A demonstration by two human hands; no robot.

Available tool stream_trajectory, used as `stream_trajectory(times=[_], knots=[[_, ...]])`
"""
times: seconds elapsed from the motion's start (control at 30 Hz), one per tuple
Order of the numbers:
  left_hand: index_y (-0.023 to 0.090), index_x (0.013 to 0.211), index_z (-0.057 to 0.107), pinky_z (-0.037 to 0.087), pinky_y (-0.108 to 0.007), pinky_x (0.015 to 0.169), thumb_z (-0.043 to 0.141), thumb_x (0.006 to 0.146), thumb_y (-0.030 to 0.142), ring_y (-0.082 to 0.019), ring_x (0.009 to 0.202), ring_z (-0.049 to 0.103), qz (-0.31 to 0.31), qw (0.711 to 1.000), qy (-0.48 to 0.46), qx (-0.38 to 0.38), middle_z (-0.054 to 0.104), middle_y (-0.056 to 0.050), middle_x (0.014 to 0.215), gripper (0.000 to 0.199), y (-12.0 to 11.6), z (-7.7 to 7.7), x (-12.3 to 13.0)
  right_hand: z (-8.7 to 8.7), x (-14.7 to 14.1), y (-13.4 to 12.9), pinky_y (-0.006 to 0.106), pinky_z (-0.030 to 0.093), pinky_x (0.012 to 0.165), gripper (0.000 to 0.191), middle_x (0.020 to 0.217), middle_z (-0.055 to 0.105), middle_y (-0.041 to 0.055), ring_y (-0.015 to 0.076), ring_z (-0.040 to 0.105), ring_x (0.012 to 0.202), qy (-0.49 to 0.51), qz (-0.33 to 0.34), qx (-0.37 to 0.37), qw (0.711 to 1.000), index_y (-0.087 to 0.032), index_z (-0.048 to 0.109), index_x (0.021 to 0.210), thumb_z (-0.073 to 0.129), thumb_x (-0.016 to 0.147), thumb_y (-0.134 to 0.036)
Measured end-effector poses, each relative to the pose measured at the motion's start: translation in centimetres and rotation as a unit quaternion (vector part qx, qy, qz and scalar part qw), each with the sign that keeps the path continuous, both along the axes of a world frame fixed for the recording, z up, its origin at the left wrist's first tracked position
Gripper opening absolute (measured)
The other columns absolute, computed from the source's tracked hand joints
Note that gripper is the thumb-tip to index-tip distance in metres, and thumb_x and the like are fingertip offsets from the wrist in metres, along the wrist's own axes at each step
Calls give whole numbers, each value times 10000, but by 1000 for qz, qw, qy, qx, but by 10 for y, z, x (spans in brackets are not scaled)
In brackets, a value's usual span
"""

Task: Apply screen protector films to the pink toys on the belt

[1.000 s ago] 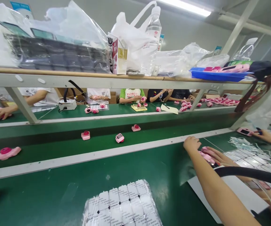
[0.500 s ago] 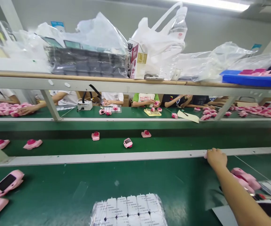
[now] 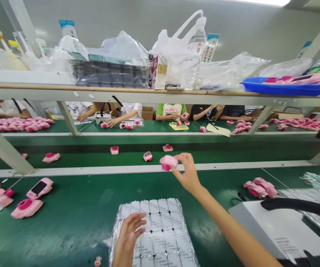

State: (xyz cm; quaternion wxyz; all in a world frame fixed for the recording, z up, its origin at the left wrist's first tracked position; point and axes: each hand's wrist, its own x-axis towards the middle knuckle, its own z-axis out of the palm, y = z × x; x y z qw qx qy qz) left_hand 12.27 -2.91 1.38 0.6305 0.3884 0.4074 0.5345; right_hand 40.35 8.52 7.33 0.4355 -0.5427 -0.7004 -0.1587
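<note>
Between the thumb and fingers of my right hand (image 3: 187, 173) is a pink toy camera (image 3: 168, 162), raised near the pale ledge in front of the belt. My left hand (image 3: 129, 237) hovers over the left part of a plastic-wrapped pack of white rectangular pieces (image 3: 162, 230), its fingers apart and nothing in them. On the green bench to the left lie a toy camera with its dark screen up (image 3: 40, 188) and another with its deep-pink lens up (image 3: 26, 208). A small group of pink toy cameras (image 3: 260, 187) rests on the right.
A grey-white box with a black cable (image 3: 276, 226) stands at the right. Beyond the ledge (image 3: 93, 170), several toy cameras lie on the green belt (image 3: 76, 157). An overhead shelf (image 3: 137, 92) bears bags and a blue tray (image 3: 282, 88). Co-workers sit across.
My right hand has come from the right ledge toward the middle, carrying the pink toy camera. My left hand has entered over the white pack. The view has shifted downward.
</note>
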Motion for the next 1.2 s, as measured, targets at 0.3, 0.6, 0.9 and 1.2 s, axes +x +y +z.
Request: stream_trajectory(times=[0.3, 0.6, 0.9, 1.2], knots=[[211, 1233, 630, 521, -461, 893, 639, 714, 695, -321, 981, 675, -251, 937, -243, -21, 676, -137, 1131, 710, -56, 48, -13, 9, -113, -183, 403, 474, 1035, 217, 867, 503, 16, 158, 519, 883, -86, 273, 129, 949, -254, 649, 805, 626, 708, -61], [310, 1268, 545, 516, -443, 947, 781, 673, 576, -320, 1150, 594, -198, 974, -68, 93, 576, -104, 1287, 694, -72, 42, -25, 1, -94, -202, 401, 479, 1012, 418, 1175, 503, 106, 239, 530, 1127, 74, 300, -115, 944, -202, 517, 1294, 472, 880, -166], [179, 1398, 343, 363, -487, 1142, 682, 809, 69, -273, 1360, 392, 77, 800, 279, 526, 513, -140, 1296, 689, -69, 10, -4, -14, -136, -213, 298, 461, 631, 361, 758, 514, 10, 182, 529, 724, 291, 166, -175, 926, -256, 552, 809, 572, 863, -612], [253, 1344, 416, 357, -469, 1123, 743, 794, 227, -304, 1370, 371, 10, 893, 209, 398, 480, -112, 1324, 640, -76, -2, -7, -14, -137, -212, 270, 405, 641, 289, 731, 491, 2, 156, 505, 701, 360, 223, -348, 837, -214, 506, 719, 458, 966, -357]])
